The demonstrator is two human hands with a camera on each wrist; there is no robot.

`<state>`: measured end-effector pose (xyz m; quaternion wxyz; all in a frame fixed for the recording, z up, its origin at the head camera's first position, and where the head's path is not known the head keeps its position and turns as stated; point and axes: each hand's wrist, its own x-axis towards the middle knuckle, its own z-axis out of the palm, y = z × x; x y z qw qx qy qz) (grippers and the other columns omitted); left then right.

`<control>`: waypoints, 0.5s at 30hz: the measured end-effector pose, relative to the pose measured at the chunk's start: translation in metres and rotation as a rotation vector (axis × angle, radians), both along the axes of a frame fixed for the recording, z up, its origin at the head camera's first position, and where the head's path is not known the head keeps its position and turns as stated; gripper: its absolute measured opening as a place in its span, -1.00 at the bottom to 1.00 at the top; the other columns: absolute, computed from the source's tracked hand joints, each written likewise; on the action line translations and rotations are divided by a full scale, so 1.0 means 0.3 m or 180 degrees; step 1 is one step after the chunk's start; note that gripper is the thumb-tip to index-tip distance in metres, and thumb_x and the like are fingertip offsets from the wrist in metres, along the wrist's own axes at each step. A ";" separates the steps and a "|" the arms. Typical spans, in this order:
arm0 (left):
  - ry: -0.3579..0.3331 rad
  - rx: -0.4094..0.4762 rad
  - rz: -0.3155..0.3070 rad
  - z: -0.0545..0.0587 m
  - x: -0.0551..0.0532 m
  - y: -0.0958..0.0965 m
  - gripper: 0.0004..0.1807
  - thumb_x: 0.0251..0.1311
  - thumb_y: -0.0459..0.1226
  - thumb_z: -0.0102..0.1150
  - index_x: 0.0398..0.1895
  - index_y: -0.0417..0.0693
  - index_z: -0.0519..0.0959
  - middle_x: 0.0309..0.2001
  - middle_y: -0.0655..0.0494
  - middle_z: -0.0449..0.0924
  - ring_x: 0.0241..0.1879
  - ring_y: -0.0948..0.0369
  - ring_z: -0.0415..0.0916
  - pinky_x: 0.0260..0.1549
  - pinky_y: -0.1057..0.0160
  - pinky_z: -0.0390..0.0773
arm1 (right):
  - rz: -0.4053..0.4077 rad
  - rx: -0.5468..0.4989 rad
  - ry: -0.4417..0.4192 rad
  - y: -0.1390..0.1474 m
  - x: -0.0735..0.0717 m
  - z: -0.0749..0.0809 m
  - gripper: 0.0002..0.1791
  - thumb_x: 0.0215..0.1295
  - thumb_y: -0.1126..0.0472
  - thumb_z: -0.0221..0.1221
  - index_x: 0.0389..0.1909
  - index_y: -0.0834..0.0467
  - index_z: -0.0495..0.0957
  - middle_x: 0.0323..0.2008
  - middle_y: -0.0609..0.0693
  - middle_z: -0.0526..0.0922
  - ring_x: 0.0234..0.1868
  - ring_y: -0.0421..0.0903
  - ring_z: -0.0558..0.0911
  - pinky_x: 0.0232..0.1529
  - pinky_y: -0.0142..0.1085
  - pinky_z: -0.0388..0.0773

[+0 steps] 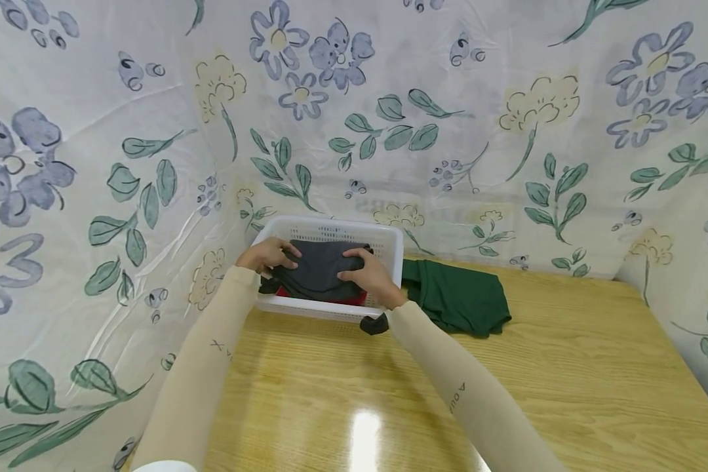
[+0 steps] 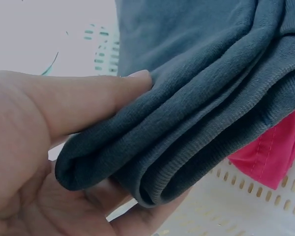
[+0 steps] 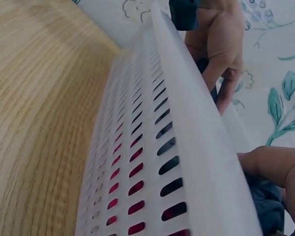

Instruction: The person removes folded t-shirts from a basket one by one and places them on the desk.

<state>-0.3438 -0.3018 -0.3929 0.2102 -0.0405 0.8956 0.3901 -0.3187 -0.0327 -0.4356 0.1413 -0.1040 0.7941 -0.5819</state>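
A folded dark grey garment (image 1: pixel 321 265) lies inside a white plastic basket (image 1: pixel 398 262), in several thick layers. My left hand (image 1: pixel 269 254) grips its left end, thumb on top and fingers underneath, as the left wrist view shows close up at the fold (image 2: pixel 177 113). At the other end, my right hand (image 1: pixel 370 274) holds the garment between thumb and fingers; in the right wrist view that hand (image 3: pixel 278 167) shows only partly, behind the basket rim (image 3: pixel 201 128). Red cloth (image 1: pixel 354 300) peeks out below the grey garment.
A dark green garment (image 1: pixel 463 298) lies on the wooden table (image 1: pixel 566 367), right of the basket. Floral cloth (image 1: pixel 401 177) hangs behind the table and along its left side, close to the basket. A small black object (image 1: pixel 374 324) sits by my right wrist.
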 end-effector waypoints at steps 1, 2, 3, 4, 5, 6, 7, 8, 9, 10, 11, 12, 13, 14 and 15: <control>0.0018 0.0009 0.0019 0.000 -0.001 0.001 -0.57 0.41 -0.38 0.23 0.31 -0.27 0.51 0.19 -0.25 0.36 -0.12 0.03 0.47 -0.06 -0.07 0.58 | -0.0011 -0.0012 0.0032 0.000 0.000 0.001 -0.44 0.34 0.23 0.37 0.34 0.01 0.50 0.50 0.13 0.28 0.45 0.17 0.34 0.30 0.05 0.43; 0.0042 0.0008 0.0023 0.000 0.000 0.001 -0.57 0.41 -0.38 0.23 0.31 -0.27 0.51 0.19 -0.25 0.36 -0.14 0.03 0.47 -0.08 -0.04 0.58 | -0.0016 -0.0025 0.0052 0.001 -0.001 0.002 -0.45 0.34 0.23 0.37 0.34 0.00 0.51 0.50 0.13 0.28 0.45 0.16 0.35 0.30 0.04 0.44; 0.0062 0.0026 0.0035 0.001 0.000 0.002 -0.56 0.41 -0.38 0.23 0.31 -0.28 0.51 0.21 -0.27 0.35 -0.14 0.03 0.47 -0.09 -0.01 0.58 | -0.0018 -0.0028 0.0075 0.002 0.000 0.003 -0.45 0.35 0.23 0.37 0.34 -0.01 0.50 0.50 0.12 0.29 0.44 0.16 0.36 0.29 0.04 0.45; 0.0084 0.0049 0.0044 0.003 0.001 0.002 -0.56 0.41 -0.38 0.24 0.31 -0.28 0.51 0.26 -0.29 0.34 -0.12 0.03 0.47 -0.10 0.01 0.57 | -0.0015 -0.0044 0.0104 0.004 0.000 0.005 -0.45 0.35 0.23 0.36 0.35 -0.01 0.50 0.50 0.12 0.29 0.44 0.15 0.37 0.28 0.03 0.46; 0.0105 0.0070 0.0061 0.004 0.002 0.001 -0.56 0.41 -0.38 0.24 0.31 -0.27 0.51 0.31 -0.29 0.31 -0.09 0.03 0.47 -0.09 0.02 0.57 | -0.0002 -0.0087 0.0115 0.006 0.000 0.007 -0.44 0.36 0.24 0.35 0.36 -0.01 0.49 0.50 0.12 0.28 0.43 0.15 0.37 0.28 0.02 0.47; 0.0130 0.0089 0.0071 0.007 0.003 0.000 -0.57 0.40 -0.38 0.25 0.31 -0.26 0.52 0.36 -0.30 0.28 -0.06 0.02 0.45 -0.09 0.02 0.57 | 0.0012 -0.0134 0.0121 0.008 0.000 0.008 -0.44 0.37 0.25 0.34 0.37 0.00 0.49 0.50 0.12 0.27 0.44 0.15 0.37 0.27 0.02 0.47; 0.0153 0.0115 0.0075 0.011 0.004 0.000 -0.57 0.40 -0.38 0.25 0.31 -0.25 0.52 0.41 -0.30 0.23 -0.03 0.01 0.44 -0.08 0.02 0.56 | 0.0026 -0.0144 0.0146 0.012 -0.001 0.010 -0.44 0.38 0.24 0.33 0.37 0.00 0.48 0.50 0.12 0.28 0.43 0.14 0.38 0.27 0.01 0.48; 0.0181 0.0142 0.0071 0.016 0.006 -0.002 -0.57 0.40 -0.38 0.25 0.31 -0.26 0.52 0.45 -0.30 0.19 0.01 0.00 0.42 -0.08 0.03 0.56 | 0.0035 -0.0133 0.0181 0.015 -0.003 0.012 -0.44 0.38 0.24 0.33 0.38 -0.01 0.48 0.50 0.11 0.28 0.43 0.13 0.39 0.26 0.00 0.48; 0.0209 0.0177 0.0075 0.020 0.007 -0.003 -0.57 0.41 -0.38 0.25 0.31 -0.25 0.52 0.48 -0.30 0.16 0.03 -0.02 0.40 -0.08 0.03 0.55 | 0.0052 -0.0140 0.0206 0.019 -0.004 0.016 -0.44 0.39 0.23 0.32 0.38 -0.01 0.47 0.50 0.11 0.28 0.43 0.13 0.38 0.26 0.00 0.49; 0.0247 0.0189 0.0069 0.026 0.008 -0.004 -0.57 0.40 -0.38 0.25 0.30 -0.24 0.53 0.49 -0.29 0.14 0.05 -0.02 0.39 -0.08 0.04 0.55 | 0.0063 -0.0156 0.0229 0.022 -0.006 0.020 -0.44 0.39 0.23 0.32 0.39 -0.01 0.47 0.50 0.11 0.28 0.43 0.13 0.39 0.26 0.00 0.49; 0.0287 0.0197 0.0056 0.031 0.009 -0.004 -0.57 0.40 -0.38 0.25 0.30 -0.25 0.53 0.49 -0.29 0.14 0.05 -0.04 0.37 -0.09 0.05 0.53 | 0.0067 -0.0147 0.0250 0.026 -0.007 0.026 -0.44 0.39 0.22 0.32 0.39 -0.03 0.47 0.50 0.11 0.27 0.43 0.13 0.38 0.27 0.00 0.48; 0.0331 0.0192 0.0031 0.037 0.011 -0.004 -0.57 0.41 -0.38 0.24 0.30 -0.25 0.53 0.50 -0.29 0.12 0.06 -0.04 0.36 -0.10 0.07 0.52 | 0.0071 -0.0134 0.0277 0.029 -0.009 0.031 -0.44 0.39 0.22 0.33 0.38 -0.04 0.48 0.51 0.11 0.27 0.44 0.13 0.38 0.27 0.00 0.48; 0.0377 0.0184 0.0019 0.043 0.013 -0.003 -0.58 0.41 -0.38 0.24 0.30 -0.24 0.54 0.51 -0.28 0.11 0.08 -0.04 0.34 -0.10 0.09 0.50 | 0.0074 -0.0112 0.0304 0.033 -0.010 0.038 -0.45 0.39 0.21 0.33 0.37 -0.05 0.48 0.51 0.11 0.26 0.44 0.13 0.38 0.27 0.00 0.48; 0.0413 0.0173 0.0003 0.048 0.015 -0.002 -0.58 0.41 -0.37 0.24 0.30 -0.24 0.54 0.52 -0.29 0.10 0.09 -0.05 0.33 -0.11 0.10 0.48 | 0.0078 -0.0115 0.0300 0.037 -0.010 0.044 -0.45 0.38 0.21 0.33 0.37 -0.07 0.48 0.51 0.10 0.25 0.45 0.13 0.37 0.28 0.00 0.47; 0.0446 0.0162 -0.0010 0.053 0.017 -0.001 -0.58 0.41 -0.37 0.24 0.30 -0.23 0.54 0.54 -0.28 0.08 0.11 -0.06 0.32 -0.11 0.11 0.46 | 0.0083 -0.0120 0.0306 0.040 -0.009 0.051 -0.45 0.38 0.21 0.33 0.36 -0.08 0.49 0.52 0.10 0.24 0.45 0.13 0.36 0.28 0.01 0.47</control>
